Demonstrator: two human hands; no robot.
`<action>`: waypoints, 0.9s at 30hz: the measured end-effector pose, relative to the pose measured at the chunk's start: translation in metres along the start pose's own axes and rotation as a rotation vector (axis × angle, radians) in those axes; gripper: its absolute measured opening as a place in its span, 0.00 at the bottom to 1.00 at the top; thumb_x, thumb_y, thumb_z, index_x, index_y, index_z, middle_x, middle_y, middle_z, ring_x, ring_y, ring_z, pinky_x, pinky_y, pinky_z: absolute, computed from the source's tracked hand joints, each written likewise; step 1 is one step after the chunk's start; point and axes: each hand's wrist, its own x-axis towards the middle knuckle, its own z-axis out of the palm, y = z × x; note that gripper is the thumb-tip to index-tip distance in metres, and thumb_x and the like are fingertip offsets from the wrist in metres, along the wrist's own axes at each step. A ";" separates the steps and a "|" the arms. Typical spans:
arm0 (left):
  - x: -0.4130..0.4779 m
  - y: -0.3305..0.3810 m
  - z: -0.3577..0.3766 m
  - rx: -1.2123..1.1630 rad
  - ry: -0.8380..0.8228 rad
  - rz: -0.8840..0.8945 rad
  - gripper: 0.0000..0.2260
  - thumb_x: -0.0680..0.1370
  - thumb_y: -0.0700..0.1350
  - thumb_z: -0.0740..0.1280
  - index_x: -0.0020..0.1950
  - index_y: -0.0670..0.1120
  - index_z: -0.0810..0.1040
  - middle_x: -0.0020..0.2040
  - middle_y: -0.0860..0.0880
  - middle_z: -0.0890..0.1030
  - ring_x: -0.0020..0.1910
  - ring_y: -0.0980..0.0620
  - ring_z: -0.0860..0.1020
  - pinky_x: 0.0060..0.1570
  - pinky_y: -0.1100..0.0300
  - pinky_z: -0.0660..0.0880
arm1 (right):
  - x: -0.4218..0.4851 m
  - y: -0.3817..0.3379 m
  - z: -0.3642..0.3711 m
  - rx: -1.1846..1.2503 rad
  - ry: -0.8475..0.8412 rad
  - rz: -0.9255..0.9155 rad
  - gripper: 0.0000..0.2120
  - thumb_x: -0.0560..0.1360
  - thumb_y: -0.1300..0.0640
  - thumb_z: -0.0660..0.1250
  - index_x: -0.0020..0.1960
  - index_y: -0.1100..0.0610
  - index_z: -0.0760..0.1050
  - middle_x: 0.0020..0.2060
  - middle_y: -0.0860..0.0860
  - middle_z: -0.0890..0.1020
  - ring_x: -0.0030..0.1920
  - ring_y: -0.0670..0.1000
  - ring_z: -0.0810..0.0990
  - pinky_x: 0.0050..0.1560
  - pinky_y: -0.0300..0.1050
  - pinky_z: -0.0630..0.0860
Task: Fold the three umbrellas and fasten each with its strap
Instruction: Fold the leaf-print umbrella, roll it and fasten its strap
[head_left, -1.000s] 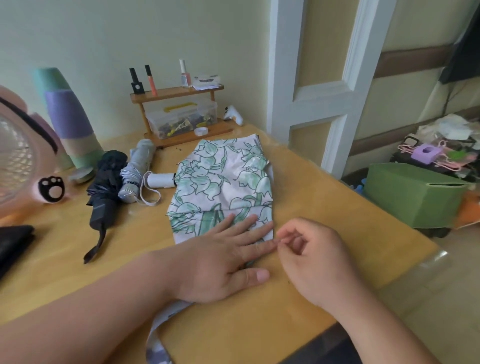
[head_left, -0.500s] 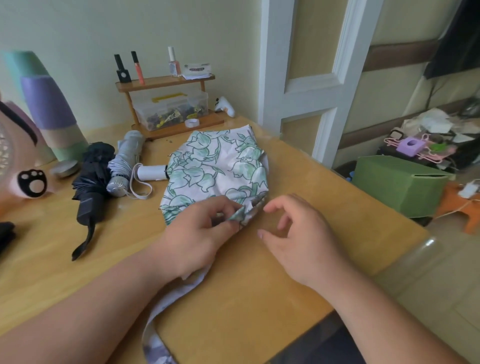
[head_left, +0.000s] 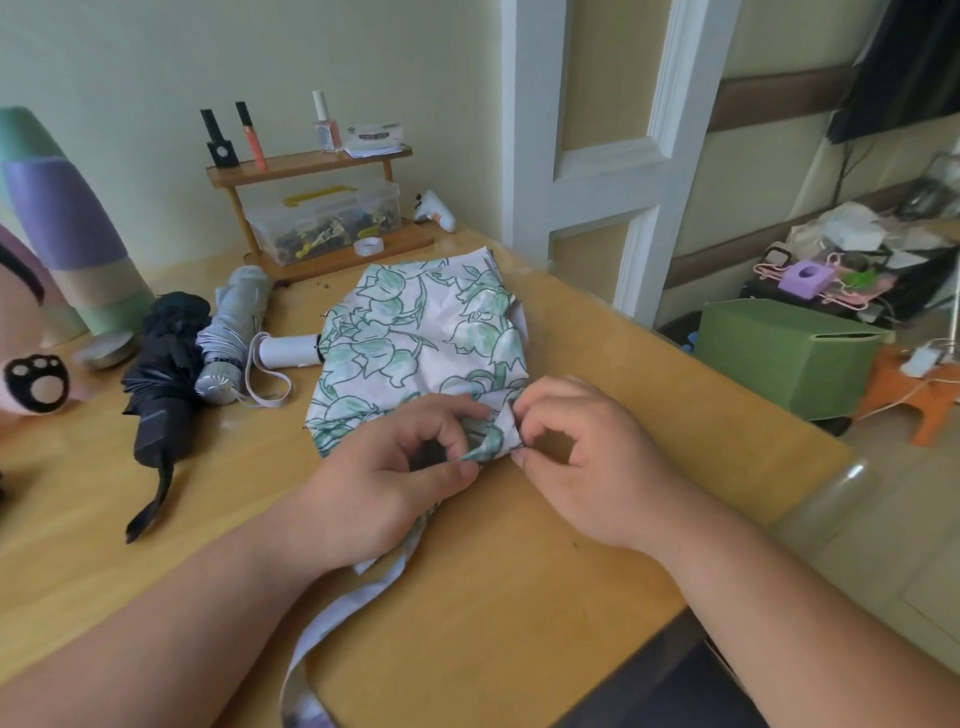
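Bare table (head_left: 519, 597) near hands, umbrellas (head_left: 208, 358) left

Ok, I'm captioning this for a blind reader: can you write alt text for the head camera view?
Both hands, left hand and right hand, pinch the near edge of a floral umbrella lying on a wooden table, its strap trailing loose toward the viewer. A black umbrella and a grey umbrella lie rolled to the left.

Cloth on smooth wood
Green-floral white fabric umbrella (head_left: 415, 338), matt, creased; yellow wooden table (head_left: 519, 597) w/ slight sheen.
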 end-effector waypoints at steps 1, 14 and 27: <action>-0.001 0.000 0.000 0.032 -0.006 0.010 0.05 0.74 0.45 0.72 0.40 0.47 0.78 0.65 0.55 0.80 0.69 0.58 0.74 0.67 0.58 0.67 | -0.003 0.003 -0.001 0.047 -0.007 0.021 0.10 0.71 0.64 0.74 0.37 0.57 0.74 0.45 0.48 0.81 0.50 0.51 0.78 0.54 0.50 0.75; -0.002 0.003 0.000 0.065 -0.020 -0.005 0.05 0.72 0.47 0.75 0.38 0.50 0.81 0.68 0.62 0.77 0.68 0.60 0.75 0.66 0.56 0.68 | 0.045 -0.005 -0.010 -0.016 -0.395 0.296 0.05 0.76 0.56 0.70 0.44 0.54 0.84 0.41 0.50 0.80 0.39 0.50 0.79 0.44 0.55 0.80; 0.000 0.000 -0.001 0.046 -0.047 0.014 0.05 0.72 0.45 0.76 0.38 0.48 0.82 0.68 0.59 0.78 0.69 0.57 0.75 0.71 0.49 0.68 | 0.043 -0.019 0.007 -0.223 -0.424 0.258 0.10 0.73 0.59 0.66 0.37 0.46 0.80 0.39 0.48 0.80 0.41 0.54 0.80 0.44 0.56 0.81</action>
